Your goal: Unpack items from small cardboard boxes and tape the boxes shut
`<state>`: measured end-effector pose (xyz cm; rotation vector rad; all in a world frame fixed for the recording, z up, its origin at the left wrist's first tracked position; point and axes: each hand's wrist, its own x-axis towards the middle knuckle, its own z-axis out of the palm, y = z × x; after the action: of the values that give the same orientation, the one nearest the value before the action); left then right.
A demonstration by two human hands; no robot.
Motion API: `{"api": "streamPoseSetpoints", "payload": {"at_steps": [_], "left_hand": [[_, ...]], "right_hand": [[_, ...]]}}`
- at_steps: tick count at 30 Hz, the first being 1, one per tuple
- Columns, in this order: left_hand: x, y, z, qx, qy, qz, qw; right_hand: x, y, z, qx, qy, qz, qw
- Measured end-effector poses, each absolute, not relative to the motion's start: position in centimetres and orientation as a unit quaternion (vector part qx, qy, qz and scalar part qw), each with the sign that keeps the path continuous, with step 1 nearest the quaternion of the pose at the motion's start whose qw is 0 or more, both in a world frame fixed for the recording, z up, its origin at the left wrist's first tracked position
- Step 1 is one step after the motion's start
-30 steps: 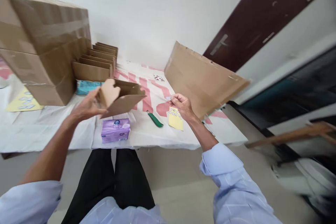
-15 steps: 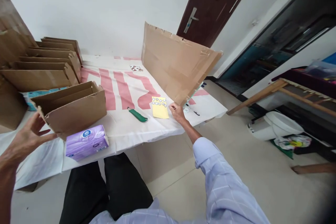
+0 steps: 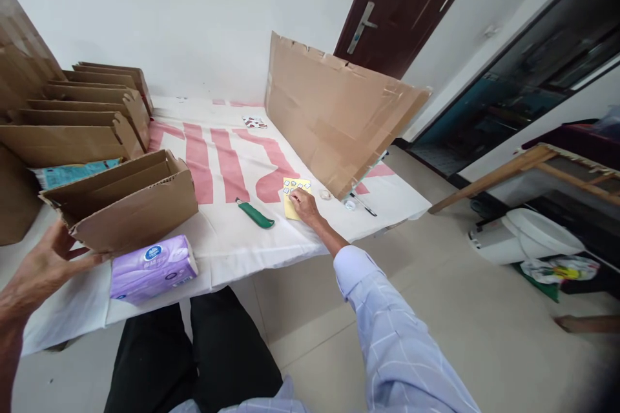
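My left hand [image 3: 53,264] grips the lower left end of an open cardboard box [image 3: 133,216], with the thumb along the front and the other fingers partly hidden behind it. Over a yellow card [image 3: 290,209] with rows of small white outlined shapes, my right hand [image 3: 305,205] has its fingers pinched together. Whatever they hold, if anything, is too small to make out. A green-handled cutter [image 3: 255,213] lies left of the card. In front of the box sits a purple tissue pack [image 3: 154,269].
Several cardboard boxes [image 3: 82,135] stand in a row at the left, near a blue packet [image 3: 77,173]. A large cardboard panel [image 3: 334,113] leans up at the back right. By its foot lie a black pen-like tool [image 3: 364,204] and a small patterned card [image 3: 254,122] farther back.
My right hand has moved left from the foot of the cardboard panel onto the yellow card. My left hand stays at the box, whose left end has shifted slightly left.
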<state>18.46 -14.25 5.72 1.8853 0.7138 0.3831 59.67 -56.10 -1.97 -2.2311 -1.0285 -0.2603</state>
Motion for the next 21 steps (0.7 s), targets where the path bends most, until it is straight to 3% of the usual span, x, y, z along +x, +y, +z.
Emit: {"api": "streamPoseSetpoints", "payload": {"at_steps": [21], "left_hand": [[18.5,-11.9,2.8,0.767,0.284,0.210,0.535]], "right_hand": [[61.6,-55.3,-4.8,-0.882,-0.402,-0.122,0.215]]}}
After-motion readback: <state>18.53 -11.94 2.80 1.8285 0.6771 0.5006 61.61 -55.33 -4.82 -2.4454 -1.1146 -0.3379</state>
